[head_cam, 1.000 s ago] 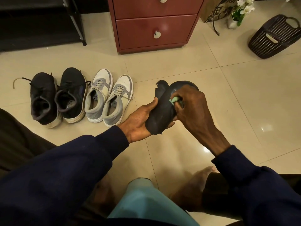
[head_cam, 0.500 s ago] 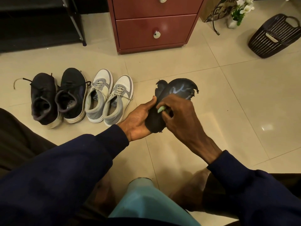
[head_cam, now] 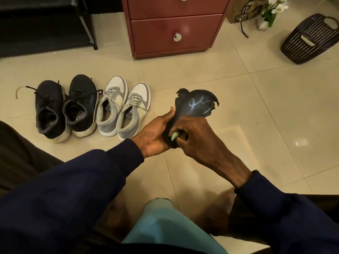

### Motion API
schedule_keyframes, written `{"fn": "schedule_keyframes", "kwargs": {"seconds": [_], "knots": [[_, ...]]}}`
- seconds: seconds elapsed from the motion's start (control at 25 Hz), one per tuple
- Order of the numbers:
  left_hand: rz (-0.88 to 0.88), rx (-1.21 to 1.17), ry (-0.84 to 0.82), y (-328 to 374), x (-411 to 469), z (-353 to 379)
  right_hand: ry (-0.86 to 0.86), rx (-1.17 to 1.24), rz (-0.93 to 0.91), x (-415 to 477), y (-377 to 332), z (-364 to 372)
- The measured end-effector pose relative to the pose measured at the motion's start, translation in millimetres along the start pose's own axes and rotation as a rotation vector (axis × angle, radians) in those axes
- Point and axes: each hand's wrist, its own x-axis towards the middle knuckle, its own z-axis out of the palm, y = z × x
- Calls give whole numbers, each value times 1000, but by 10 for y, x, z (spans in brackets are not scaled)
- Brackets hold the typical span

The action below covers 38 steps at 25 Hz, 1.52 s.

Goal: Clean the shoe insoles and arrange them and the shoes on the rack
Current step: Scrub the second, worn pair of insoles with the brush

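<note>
We see left hand (head_cam: 156,134) gripping heel end of dark insole (head_cam: 194,107), held above floor tiles (head_cam: 256,107) beside grey sneakers (head_cam: 124,109). Right hand (head_cam: 198,142) pinches pale-green scrubber (head_cam: 174,136) against it. We judge: hard rubbing could tear ragged toe edge, or buckle insole out of grip.

A room in a home, seen at floor level.
Glossy cream floor tiles (head_cam: 275,107), a red-brown wooden drawer chest (head_cam: 174,24), two pairs of shoes (head_cam: 91,107), a dark plastic basket (head_cam: 310,39), white flowers (head_cam: 273,8) and a black rack's leg (head_cam: 88,24).
</note>
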Motion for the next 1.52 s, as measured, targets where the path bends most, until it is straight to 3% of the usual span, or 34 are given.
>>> {"fn": "schedule_keyframes", "kwargs": {"seconds": [0.12,0.2,0.36,0.4,0.52,0.6,0.76,1.0,1.2,1.4,1.52], "knots": [[20,-110,-51,-7,5,19,235,-148,86,89,277,-123],[20,-130,-59,1,4,17,293,-162,102,72,256,-93],[-9,-2,-24,-25,15,-25,-4,39,16,-15,-40,2],[-3,-22,-20,-35,5,-11,-6,19,42,6,19,-50],[17,-152,-77,-18,-3,29,241,-154,144,68,315,-77],[31,-140,-65,2,10,19,313,-126,160,35,262,35],[-4,-1,-18,-35,18,-37,10,30,14,-25,-35,46],[23,-82,-96,-51,18,13,346,-187,186,64,432,-138],[25,-69,-66,-58,10,-38,51,-31,3,33,163,-39],[33,-32,-99,-84,19,-18,316,-162,209,93,506,-183],[26,-38,-78,-67,19,-41,217,-36,100,74,340,-86]]}}
